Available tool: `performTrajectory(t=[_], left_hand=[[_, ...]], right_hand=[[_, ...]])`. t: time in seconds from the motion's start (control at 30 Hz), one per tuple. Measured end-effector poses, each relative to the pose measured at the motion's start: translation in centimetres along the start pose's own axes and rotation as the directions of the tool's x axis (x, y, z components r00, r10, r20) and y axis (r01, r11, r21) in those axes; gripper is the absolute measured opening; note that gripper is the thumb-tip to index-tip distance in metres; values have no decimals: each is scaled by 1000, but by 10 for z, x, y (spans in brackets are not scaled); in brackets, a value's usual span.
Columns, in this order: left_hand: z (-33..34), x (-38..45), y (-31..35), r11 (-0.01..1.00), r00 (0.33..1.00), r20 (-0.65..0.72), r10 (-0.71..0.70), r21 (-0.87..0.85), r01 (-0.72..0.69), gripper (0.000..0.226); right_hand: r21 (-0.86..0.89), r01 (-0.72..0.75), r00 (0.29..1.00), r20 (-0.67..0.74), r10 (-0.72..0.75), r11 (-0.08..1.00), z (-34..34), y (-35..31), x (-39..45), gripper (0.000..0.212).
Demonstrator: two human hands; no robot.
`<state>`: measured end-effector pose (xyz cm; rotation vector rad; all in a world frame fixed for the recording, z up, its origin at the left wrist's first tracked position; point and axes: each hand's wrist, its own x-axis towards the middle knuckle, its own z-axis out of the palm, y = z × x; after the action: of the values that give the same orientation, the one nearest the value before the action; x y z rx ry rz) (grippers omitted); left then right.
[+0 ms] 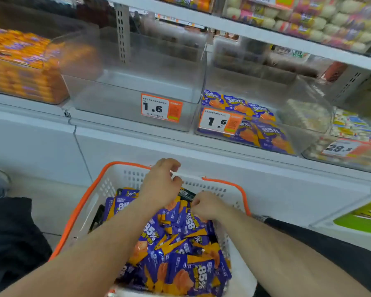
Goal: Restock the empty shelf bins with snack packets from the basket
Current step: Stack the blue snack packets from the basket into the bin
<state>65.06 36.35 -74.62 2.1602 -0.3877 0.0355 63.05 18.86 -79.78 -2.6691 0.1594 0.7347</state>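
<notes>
The left hand hangs over the far end of the basket, fingers loosely curled and spread, holding nothing; its wrist lies just above the heap of packets. The right hand sits lower and just beside it, knuckles up, fingers bent down into the snack packets; it touches the pile, but whether it pinches a packet I cannot tell, since the fingertips are hidden. Both forearms are bare and reach in from the bottom edge.

The packets are small glossy foil pouches, purple with orange-yellow flashes and a large "85%" print, heaped loosely and crumpled against one another so they fill most of the basket. The basket is white hard plastic with slotted, perforated walls and an orange rim and handle; it stands in front of the white cabinet front below the shelf.

Above, on the white shelf, stands a clear rigid plastic bin with rounded corners, holding nothing, with an orange-and-white price tag reading 1.6 on its front. Right beside it a second clear bin holds a thin layer of the same purple packets behind a like tag. To the left a bin of orange packets looks blurred.
</notes>
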Motion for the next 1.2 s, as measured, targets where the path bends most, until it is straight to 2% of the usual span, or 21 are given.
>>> performTrajectory(t=[0.07, 0.17, 0.3, 0.43, 0.57, 0.7, 0.83, 0.9, 1.0, 1.1, 1.13, 1.2], left_hand=[[9, -18, -19, 994, 992, 75, -106, 10, 105, 29], [21, -34, -37, 981, 967, 164, -196, 31, 194, 25], [29, -41, -42, 972, 950, 204, -236, 58, 229, 21], [31, -42, -42, 965, 940, 219, -261, 65, 253, 22], [32, -43, -41, 958, 926, 244, -287, 75, 277, 25], [32, -46, -42, 954, 887, 356, -293, 175, 244, 33], [28, -39, -39, 933, 755, 589, -288, 350, 83, 54], [24, -31, -30, 938, 727, 630, -272, 342, 55, 49], [16, -17, -12, 963, 809, 568, -151, 270, -10, 6], [1, -1, 3, 987, 921, 376, -96, 154, 40, 24], [-3, 4, 6, 995, 950, 301, -79, 88, 54, 23], [-13, 10, 13, 986, 976, 194, -102, -113, 126, 11]], right_hand=[[-189, 5, 971, 235, 40, 982, 33, 2, 1, 27], [-415, 111, 913, 402, 73, 903, 70, 9, -5, 29], [-447, 133, 891, 445, 91, 885, 84, 12, -8, 27], [-425, 186, 895, 446, 26, 886, 86, 13, -7, 14], [-413, 191, 910, 415, -3, 890, 87, 12, -6, 16], [-379, 167, 940, 340, -32, 910, 72, 11, -8, 15], [-341, 192, 956, 278, -96, 920, 20, -11, -12, 11], [-357, 259, 949, 266, -168, 898, -16, -29, -22, 11], [-333, 331, 941, 182, -285, 883, -68, -46, -35, 17], [-249, 302, 943, -66, -327, 920, -103, -47, -39, 12], [-235, 292, 922, -190, -338, 927, -111, -46, -41, 13], [-191, 306, 819, -446, -360, 933, -122, -42, -50, 22]])
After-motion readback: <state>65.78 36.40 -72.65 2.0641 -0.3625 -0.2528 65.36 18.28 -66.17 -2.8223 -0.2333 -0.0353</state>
